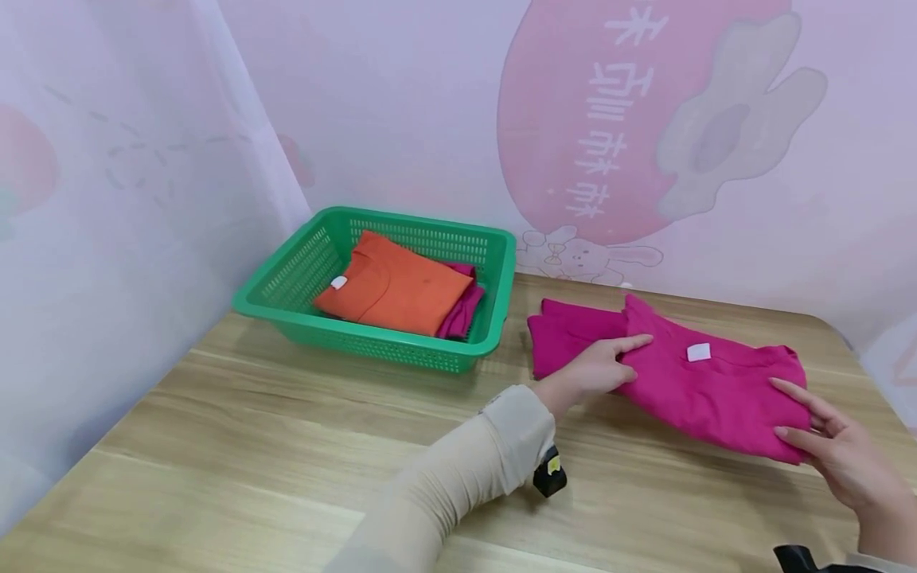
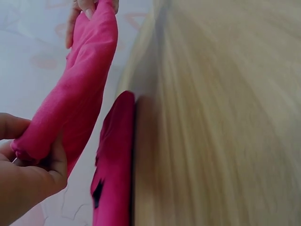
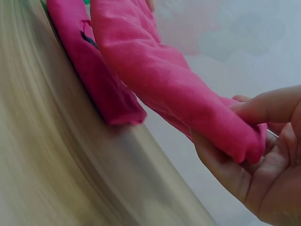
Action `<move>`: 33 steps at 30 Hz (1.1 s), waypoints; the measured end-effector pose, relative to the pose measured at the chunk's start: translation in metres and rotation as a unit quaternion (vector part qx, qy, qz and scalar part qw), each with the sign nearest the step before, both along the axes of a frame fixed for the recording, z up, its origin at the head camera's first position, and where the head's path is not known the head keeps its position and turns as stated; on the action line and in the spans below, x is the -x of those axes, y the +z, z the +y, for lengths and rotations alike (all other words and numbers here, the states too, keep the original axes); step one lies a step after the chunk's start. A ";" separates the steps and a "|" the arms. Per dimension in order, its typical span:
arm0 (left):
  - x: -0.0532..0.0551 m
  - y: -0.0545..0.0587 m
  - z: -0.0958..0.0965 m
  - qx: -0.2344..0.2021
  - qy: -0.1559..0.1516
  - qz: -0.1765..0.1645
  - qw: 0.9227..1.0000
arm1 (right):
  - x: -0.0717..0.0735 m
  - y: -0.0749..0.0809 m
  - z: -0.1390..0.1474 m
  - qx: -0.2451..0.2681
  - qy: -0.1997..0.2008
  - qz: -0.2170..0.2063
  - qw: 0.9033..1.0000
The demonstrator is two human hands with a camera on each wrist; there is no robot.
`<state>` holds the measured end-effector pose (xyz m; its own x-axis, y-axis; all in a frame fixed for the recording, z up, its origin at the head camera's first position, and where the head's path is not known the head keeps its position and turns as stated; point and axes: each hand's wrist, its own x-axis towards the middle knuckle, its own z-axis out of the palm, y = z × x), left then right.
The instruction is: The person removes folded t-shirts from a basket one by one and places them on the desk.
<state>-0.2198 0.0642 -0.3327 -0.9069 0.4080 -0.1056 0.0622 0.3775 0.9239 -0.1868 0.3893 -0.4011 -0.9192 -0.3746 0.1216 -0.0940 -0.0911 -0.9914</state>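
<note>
Both hands hold a folded magenta shirt (image 1: 716, 398) with a white label, lifted a little off the table at the right. My left hand (image 1: 591, 370) pinches its left end, thumb and fingers on either side of the cloth, as the left wrist view shows. At the opposite end, my right hand (image 1: 845, 458) grips the fabric between thumb and fingers. Another magenta garment (image 1: 569, 334) lies folded on the table, just behind the left hand and partly hidden by the raised shirt. A dark patch (image 2: 97, 193) shows on its side in the left wrist view.
Left of the hands stands a green plastic basket (image 1: 380, 344). Inside it a folded orange shirt (image 1: 408, 290) rests over a magenta garment (image 1: 464, 309). The wooden table (image 1: 272, 446) meets a printed pink curtain (image 1: 401, 103) behind. A black wrist device (image 1: 550, 475) hangs below the left cuff.
</note>
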 end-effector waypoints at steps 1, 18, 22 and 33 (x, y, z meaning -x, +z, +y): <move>0.000 -0.001 0.004 -0.001 0.001 -0.002 1.000 | 0.000 -0.003 0.004 0.001 -0.002 0.000 1.000; 0.005 -0.009 0.042 -0.011 0.022 -0.024 0.999 | -0.015 0.014 0.000 0.048 -0.005 -0.027 0.998; 0.007 -0.007 0.050 0.001 0.016 -0.021 1.000 | 0.001 -0.010 0.034 0.039 -0.033 -0.027 0.998; 0.013 -0.011 0.076 0.063 0.023 0.025 0.997 | 0.013 -0.013 0.060 0.050 -0.085 -0.047 0.994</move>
<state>-0.2326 0.1401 -0.3435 -0.9301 0.3512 -0.1078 0.0865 0.4945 0.8649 -0.2001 0.4494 -0.4146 -0.9774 -0.2028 0.0602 -0.0232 -0.1799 -0.9834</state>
